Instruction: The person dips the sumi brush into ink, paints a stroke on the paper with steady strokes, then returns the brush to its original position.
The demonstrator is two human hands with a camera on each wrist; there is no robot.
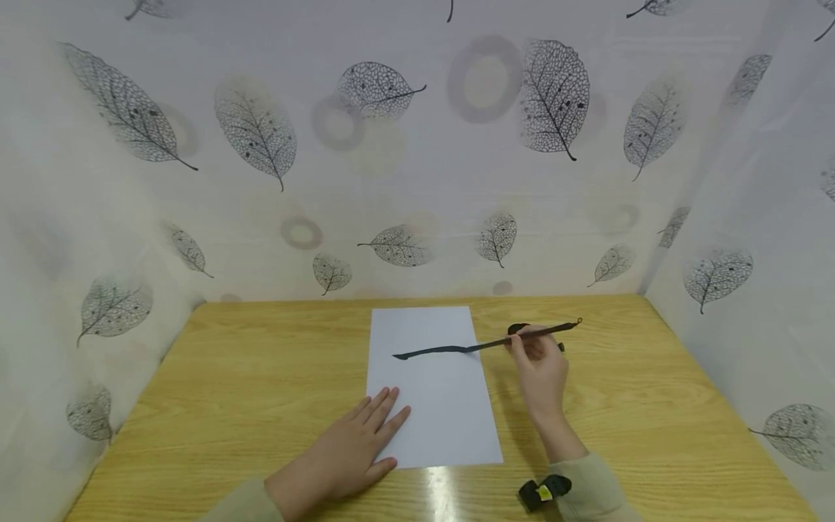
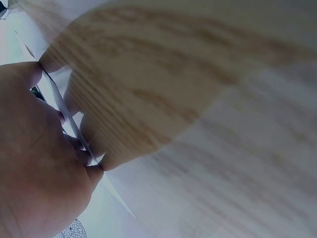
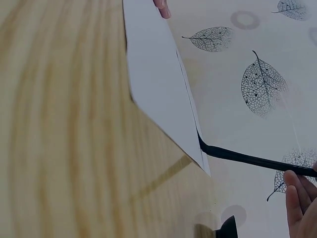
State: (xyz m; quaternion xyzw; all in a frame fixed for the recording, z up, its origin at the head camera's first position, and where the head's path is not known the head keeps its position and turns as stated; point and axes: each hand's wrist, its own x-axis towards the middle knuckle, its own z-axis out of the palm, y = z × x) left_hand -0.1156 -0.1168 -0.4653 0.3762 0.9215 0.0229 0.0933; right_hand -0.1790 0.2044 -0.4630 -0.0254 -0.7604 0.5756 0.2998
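Note:
A white sheet of paper (image 1: 430, 406) lies on the wooden table, bearing one long black brush stroke (image 1: 430, 351). My right hand (image 1: 543, 362) pinches a black writing brush (image 1: 492, 344) between thumb and fingers, its loop end up to the right. In the right wrist view the brush (image 3: 247, 158) meets the paper (image 3: 153, 74) with its dark tip bent near the edge; this fits the right end of the stroke. My left hand (image 1: 355, 442) rests flat with spread fingers on the sheet's lower left edge. The left wrist view shows that hand (image 2: 44, 144) low beside the paper.
Behind the right hand stands a small black object (image 1: 518, 329), mostly hidden by the fingers. A black wrist camera (image 1: 541, 493) sits at the right sleeve. Pale curtains (image 1: 417, 174) printed with leaves enclose the table (image 1: 261, 362) at the back and both sides.

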